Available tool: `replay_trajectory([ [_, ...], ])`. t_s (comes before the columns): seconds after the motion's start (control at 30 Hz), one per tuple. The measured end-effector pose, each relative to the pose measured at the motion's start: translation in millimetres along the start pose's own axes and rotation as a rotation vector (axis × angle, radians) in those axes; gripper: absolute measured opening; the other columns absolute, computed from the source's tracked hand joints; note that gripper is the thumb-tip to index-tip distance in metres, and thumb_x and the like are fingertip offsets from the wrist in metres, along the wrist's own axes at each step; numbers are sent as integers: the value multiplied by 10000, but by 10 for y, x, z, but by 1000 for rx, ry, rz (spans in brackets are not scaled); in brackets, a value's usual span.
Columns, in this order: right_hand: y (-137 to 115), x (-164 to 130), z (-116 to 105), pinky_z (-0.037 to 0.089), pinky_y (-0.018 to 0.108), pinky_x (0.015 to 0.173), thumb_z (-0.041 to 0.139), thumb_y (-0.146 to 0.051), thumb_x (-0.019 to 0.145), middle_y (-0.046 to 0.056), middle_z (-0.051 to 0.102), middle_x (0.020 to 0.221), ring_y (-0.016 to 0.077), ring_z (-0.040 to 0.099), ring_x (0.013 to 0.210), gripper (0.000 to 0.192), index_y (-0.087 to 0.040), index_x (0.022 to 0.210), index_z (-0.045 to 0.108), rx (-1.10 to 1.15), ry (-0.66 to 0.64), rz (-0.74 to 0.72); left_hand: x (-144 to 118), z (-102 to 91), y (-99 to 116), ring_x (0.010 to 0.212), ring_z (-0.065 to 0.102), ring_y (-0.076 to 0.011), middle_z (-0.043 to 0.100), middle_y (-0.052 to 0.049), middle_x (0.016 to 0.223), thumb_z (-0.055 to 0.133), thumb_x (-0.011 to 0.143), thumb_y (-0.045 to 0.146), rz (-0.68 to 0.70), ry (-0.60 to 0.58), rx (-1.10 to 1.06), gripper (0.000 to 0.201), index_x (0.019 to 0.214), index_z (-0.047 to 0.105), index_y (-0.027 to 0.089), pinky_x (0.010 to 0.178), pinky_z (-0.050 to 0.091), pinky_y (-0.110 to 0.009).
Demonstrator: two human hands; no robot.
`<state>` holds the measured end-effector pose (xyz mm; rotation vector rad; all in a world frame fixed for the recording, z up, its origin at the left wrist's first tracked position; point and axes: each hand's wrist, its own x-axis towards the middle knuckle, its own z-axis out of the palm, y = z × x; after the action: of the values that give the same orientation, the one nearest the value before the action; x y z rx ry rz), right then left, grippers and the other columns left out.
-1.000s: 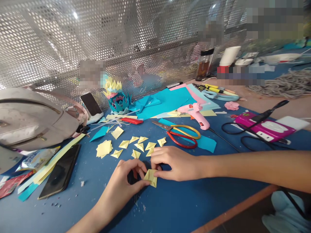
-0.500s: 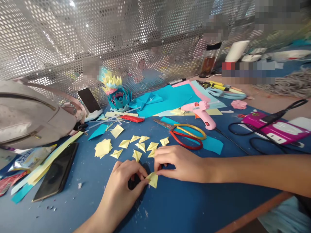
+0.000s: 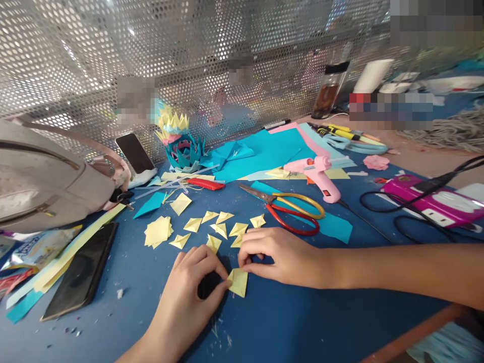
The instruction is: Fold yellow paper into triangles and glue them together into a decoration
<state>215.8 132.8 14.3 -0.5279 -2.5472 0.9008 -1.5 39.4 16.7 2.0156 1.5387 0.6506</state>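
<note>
Left hand (image 3: 191, 282) and right hand (image 3: 278, 254), fingers curled, pinch one small yellow folded paper (image 3: 238, 281) from opposite sides, pressed flat on the blue table (image 3: 302, 322) for creasing; finished yellow folded pieces (image 3: 219, 227) ranged just beyond, within reach; scissors (image 3: 287, 209) and pink glue gun (image 3: 317, 174) lie farther back.

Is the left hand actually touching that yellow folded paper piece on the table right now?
Touching. The head view shows the left hand with its fingertips pressed on the left edge of the yellow folded paper piece; no gap shows.
</note>
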Motion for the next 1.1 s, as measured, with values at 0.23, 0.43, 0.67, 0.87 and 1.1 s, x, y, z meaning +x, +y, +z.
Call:
replay_trajectory([
  [0.23,6,-27,-2,423,248,725,640,-164,941,-2,648,825,131,584,796,96,-175,851,672,-78,24,-128,-42,4,-50,795,588,-162,671,63,853,591,944,158,192,81,103,110,882,597,249,766,363,-327],
  [0.43,-3,-76,-5,419,261,698,552,-185,1009,24,686,870,138,584,804,171,-186,951,713,-233,58,-309,-87,3,-29,725,566,-138,650,71,801,555,961,117,335,139,270,159,913,611,259,724,326,-313],
  [0.67,19,-83,0,400,262,693,570,-195,1003,30,676,883,145,568,795,144,-173,936,696,-324,57,-345,-25,-5,33,737,573,-157,643,54,798,569,913,119,251,91,303,143,886,615,252,737,319,-323],
  [0.87,10,-59,7,389,263,664,564,-180,1004,15,652,834,138,557,785,167,-175,918,707,-264,73,-317,-10,5,21,736,553,-158,638,43,787,569,981,190,310,129,357,136,856,604,231,721,306,-315],
  [1.1,19,-74,-11,373,267,647,589,-178,990,15,653,863,139,545,774,126,-166,951,708,-300,73,-388,-62,14,6,761,540,-162,694,26,850,464,1050,178,451,230,430,249,868,629,219,768,286,-345],
])
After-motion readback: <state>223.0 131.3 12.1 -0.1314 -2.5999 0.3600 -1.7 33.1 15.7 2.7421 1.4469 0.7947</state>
